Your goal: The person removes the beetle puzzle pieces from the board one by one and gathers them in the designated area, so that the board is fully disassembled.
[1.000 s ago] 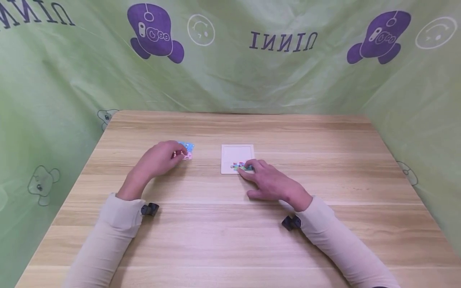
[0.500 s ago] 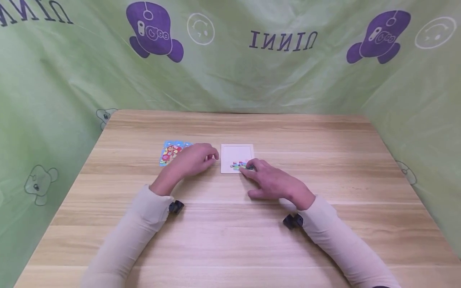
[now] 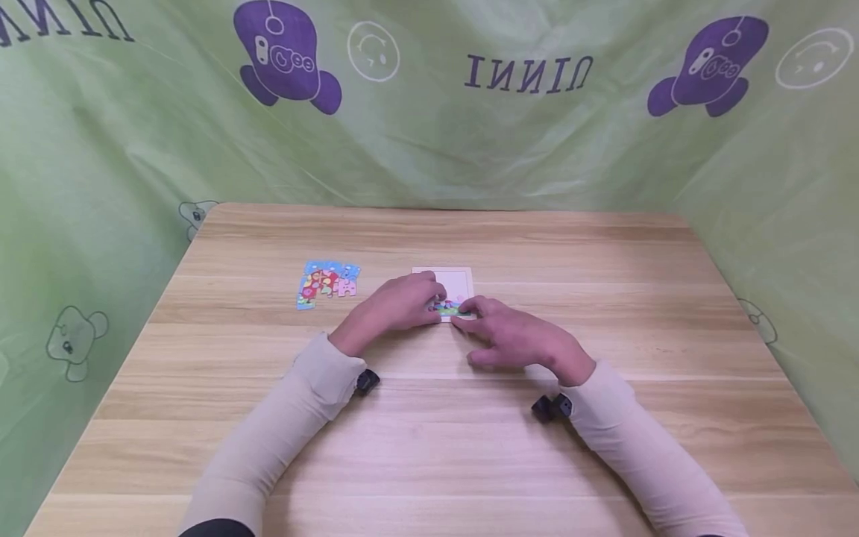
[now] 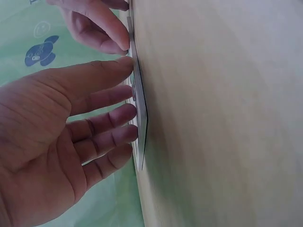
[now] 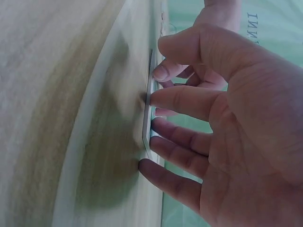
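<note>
A shallow square puzzle tray (image 3: 443, 270) with a pale base lies flat on the table. Colourful jigsaw pieces (image 3: 448, 308), mostly green with some pink and blue, lie along its near edge. My left hand (image 3: 403, 302) is over the tray's near left corner, hiding it. In the left wrist view its thumb and fingers reach the tray edge, apart from each other, with no piece plainly held. My right hand (image 3: 520, 335) touches the near right corner with extended fingers, resting on or beside the pieces; its thumb stands away in the right wrist view.
Left of the tray lies a loosely joined cluster of puzzle pieces (image 3: 326, 280) in blue, red and pink. Wood-grain table (image 3: 429, 432) extends around both. A green printed curtain (image 3: 429, 149) hangs behind and at the sides.
My left hand has moved right from the loose piece cluster to the tray's left corner, uncovering the cluster. The right hand has stayed nearly still at the tray's right corner.
</note>
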The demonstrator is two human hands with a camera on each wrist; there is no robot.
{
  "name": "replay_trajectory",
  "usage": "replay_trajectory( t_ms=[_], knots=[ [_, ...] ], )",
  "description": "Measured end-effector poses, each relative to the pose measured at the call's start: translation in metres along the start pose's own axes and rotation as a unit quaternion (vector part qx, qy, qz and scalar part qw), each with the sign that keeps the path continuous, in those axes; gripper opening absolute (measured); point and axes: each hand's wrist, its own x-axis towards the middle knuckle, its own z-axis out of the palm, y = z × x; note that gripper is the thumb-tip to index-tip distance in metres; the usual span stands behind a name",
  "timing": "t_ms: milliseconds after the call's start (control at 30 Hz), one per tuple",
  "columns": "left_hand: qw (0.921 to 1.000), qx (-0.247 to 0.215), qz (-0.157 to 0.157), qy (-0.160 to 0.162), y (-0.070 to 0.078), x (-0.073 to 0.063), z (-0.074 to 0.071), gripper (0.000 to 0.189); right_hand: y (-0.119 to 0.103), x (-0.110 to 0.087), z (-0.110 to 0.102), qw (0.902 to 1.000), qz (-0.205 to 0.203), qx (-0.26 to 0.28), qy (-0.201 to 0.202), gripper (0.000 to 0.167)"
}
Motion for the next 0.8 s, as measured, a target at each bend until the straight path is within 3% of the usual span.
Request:
replay_trajectory(
  t_ms=[367, 800],
  knots=[
    [0.9999, -0.001, -0.015, 0.0, 0.0065, 0.0004, -0.0019, 0.017, 0.0015, 0.0035, -0.0007, 0.9985, -0.036, -0.032, 0.026, 0.057],
    [0.999, -0.024, -0.032, -0.021, 0.0037, 0.0055, -0.006, 0.027, 0.0034, 0.0059, -0.0013, 0.9986, -0.04, -0.024, 0.023, 0.057]
  ],
)
